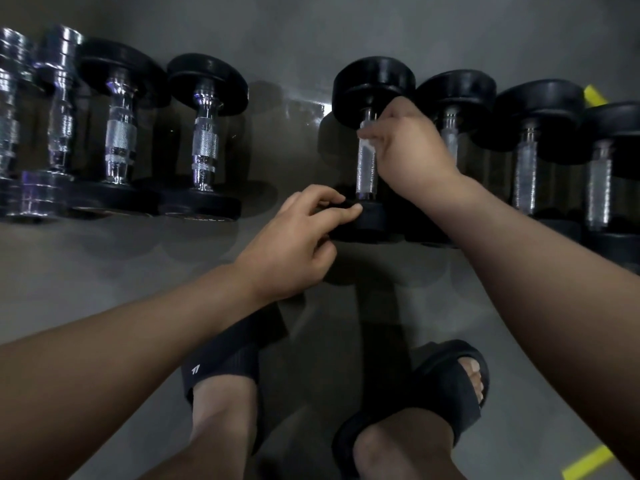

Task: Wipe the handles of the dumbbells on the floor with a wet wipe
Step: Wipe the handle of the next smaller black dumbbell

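Note:
A row of dumbbells lies on the grey floor, handles pointing away from me. The middle black dumbbell (373,81) has a knurled chrome handle (367,168). My right hand (408,147) grips the upper part of that handle; a bit of pale wet wipe (367,146) shows under its fingers. My left hand (298,237) holds the near black end weight (363,223) of the same dumbbell, fingers and thumb curled round its rim. More black dumbbells lie to the right (526,157) and left (206,143).
Chrome dumbbells (59,109) lie at the far left. A gap of floor (291,140) separates the left group from the middle dumbbell. My feet in black sandals (450,382) stand below. Yellow tape marks (585,462) show at the right.

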Available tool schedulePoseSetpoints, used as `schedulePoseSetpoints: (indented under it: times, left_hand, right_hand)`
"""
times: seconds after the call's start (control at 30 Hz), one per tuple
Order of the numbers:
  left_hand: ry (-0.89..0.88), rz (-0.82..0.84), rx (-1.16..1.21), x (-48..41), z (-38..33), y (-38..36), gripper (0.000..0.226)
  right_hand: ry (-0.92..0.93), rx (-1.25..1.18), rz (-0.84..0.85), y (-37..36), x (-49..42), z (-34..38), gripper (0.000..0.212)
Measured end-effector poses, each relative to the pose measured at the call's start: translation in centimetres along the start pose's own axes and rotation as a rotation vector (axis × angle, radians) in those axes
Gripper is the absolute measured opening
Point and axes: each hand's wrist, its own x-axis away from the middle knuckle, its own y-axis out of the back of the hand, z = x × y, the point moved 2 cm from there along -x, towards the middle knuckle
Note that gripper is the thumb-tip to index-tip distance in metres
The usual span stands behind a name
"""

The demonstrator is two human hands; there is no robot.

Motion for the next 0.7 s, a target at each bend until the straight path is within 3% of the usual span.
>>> schedulePoseSetpoints:
  times: [0.07, 0.17, 0.47, 0.7]
  left_hand:
    - [0.048, 0.009, 0.061, 0.1, 0.3, -0.2, 0.049]
    - [0.098, 0.028, 0.132, -0.1, 0.1, -0.8, 0.061]
    - [0.046, 0.009, -0.126, -1.1, -0.3, -1.7, 0.067]
    - [0.06, -0.025, -0.112, -1.1, -0.6, -2.3, 0.069]
  right_hand:
    - [-0.037, -0.034, -0.025, -0.4, 0.3, 0.1, 0.025]
    - [-0.044, -0.081, -0.046, -0.6, 1.1, -0.1, 0.027]
    - [-0.06, -0.094, -0.004, -0.1, 0.8, -0.5, 0.026]
    - [0.077, -0.101, 0.279, 0.5, 1.7, -0.8, 0.021]
